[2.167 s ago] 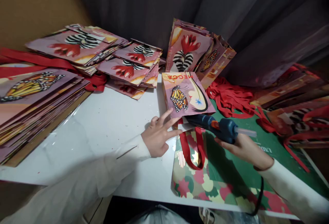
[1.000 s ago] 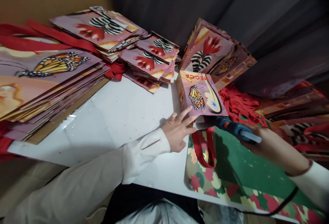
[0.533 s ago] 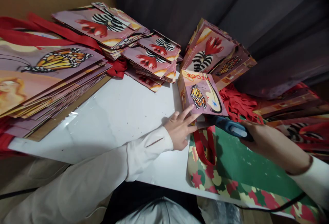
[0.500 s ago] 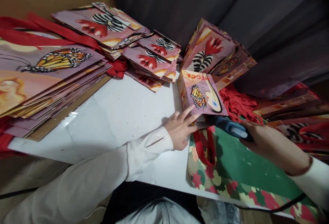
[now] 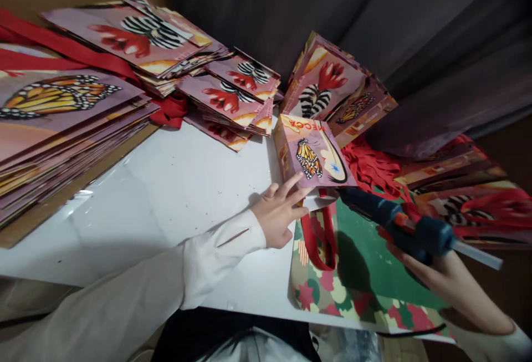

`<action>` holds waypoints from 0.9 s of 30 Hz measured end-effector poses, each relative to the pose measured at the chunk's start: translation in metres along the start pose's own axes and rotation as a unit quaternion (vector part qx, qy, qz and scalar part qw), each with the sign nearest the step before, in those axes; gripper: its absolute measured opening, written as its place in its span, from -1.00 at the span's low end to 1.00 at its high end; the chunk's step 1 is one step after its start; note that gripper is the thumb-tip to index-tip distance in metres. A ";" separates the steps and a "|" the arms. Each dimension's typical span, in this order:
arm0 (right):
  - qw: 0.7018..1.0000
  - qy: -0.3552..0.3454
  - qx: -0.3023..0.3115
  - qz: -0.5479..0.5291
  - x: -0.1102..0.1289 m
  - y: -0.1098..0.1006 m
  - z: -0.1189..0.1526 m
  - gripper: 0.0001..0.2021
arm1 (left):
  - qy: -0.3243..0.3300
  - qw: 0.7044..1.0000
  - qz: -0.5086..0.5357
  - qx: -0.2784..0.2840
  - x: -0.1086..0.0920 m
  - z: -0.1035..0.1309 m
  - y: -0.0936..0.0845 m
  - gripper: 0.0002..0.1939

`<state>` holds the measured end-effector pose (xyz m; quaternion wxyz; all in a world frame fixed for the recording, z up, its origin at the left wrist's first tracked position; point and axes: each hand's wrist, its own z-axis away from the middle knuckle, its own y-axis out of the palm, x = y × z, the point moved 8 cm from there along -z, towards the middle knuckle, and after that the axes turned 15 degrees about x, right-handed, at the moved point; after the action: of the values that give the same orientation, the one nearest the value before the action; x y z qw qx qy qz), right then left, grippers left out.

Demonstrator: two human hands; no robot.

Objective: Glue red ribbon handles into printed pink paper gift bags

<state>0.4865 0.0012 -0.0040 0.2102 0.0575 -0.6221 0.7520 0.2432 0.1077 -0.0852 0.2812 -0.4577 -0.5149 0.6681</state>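
Observation:
My left hand (image 5: 279, 215) lies with fingers spread, its fingertips on the near edge of a small MECCA paper gift bag (image 5: 332, 134) printed with a butterfly. A red ribbon handle (image 5: 310, 245) hangs down just below those fingers. In my right hand (image 5: 444, 281) is a blue hot glue gun (image 5: 382, 209), a clear glue stick (image 5: 477, 254) poking out of its back end. The gun's nozzle points left, at the bag's open near edge; whether it touches is hidden.
Stacks of flat printed bags (image 5: 75, 112) with red ribbons lie at the left and back (image 5: 233, 96). A larger bag (image 5: 316, 79) stands behind the small one. Red ribbons (image 5: 374, 168) heap on its right. A green, leaf-patterned bag (image 5: 369, 251) lies under the gun.
My right hand has turned the glue gun so its side and glue stick show, the rear end swinging right and down. The view has shifted slightly right; my left hand stays on the bag.

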 end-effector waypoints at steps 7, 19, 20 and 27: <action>0.985 0.033 0.019 -0.167 -0.003 0.019 -0.006 -0.49 | -0.017 1.000 -0.008 0.013 0.001 0.000 0.001 -0.32; 0.954 -0.102 0.148 -0.240 0.019 0.063 -0.060 -0.70 | -0.027 0.997 -0.045 0.054 0.003 0.006 -0.002 -0.21; 0.953 -0.111 0.152 -0.238 0.020 0.064 -0.063 -0.72 | -0.027 0.997 -0.050 0.058 0.003 0.005 -0.002 -0.20; 0.942 -0.172 0.190 -0.218 0.028 0.071 -0.077 -0.87 | -0.022 0.995 -0.079 0.063 0.007 0.006 0.002 -0.23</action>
<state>0.4468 0.0719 -0.0757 0.2440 0.3590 -0.4662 0.7709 0.2353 0.1110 -0.0894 0.3501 -0.3823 -0.5123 0.6847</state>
